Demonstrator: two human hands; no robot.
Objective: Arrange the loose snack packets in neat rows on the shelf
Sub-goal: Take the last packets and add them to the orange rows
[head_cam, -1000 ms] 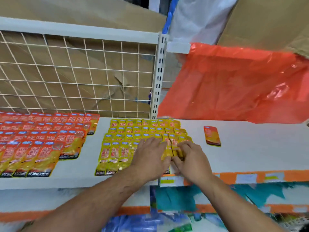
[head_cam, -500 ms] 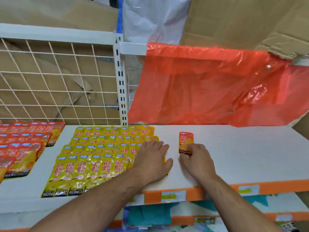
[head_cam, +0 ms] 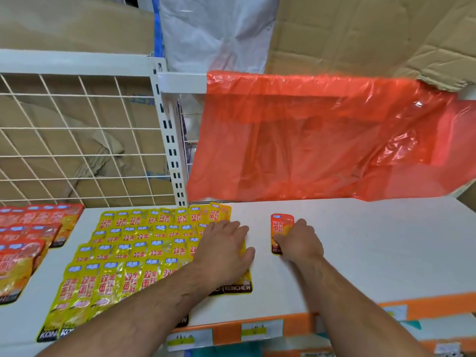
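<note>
A: Wide bare white shelf [head_cam: 373, 248] lies right of the right hand [head_cam: 300, 243], whose fingers curl on the lone orange packet [head_cam: 281, 226].
B: And the left hand [head_cam: 224, 251] lies flat, fingers straight, on the right edge of the yellow packets [head_cam: 134, 251]. Far left, red packets [head_cam: 28, 235]; an orange plastic sheet [head_cam: 322, 140] hangs behind.

Orange plastic sheet [head_cam: 322, 140] draped across centre-right of frame. White wire grid [head_cam: 77, 129] at left, crumpled cardboard [head_cam: 116, 145] behind it. Slotted white upright [head_cam: 173, 150] between them. Pale plastic bag [head_cam: 219, 34] top centre. Cardboard flap [head_cam: 386, 34] upper right.
</note>
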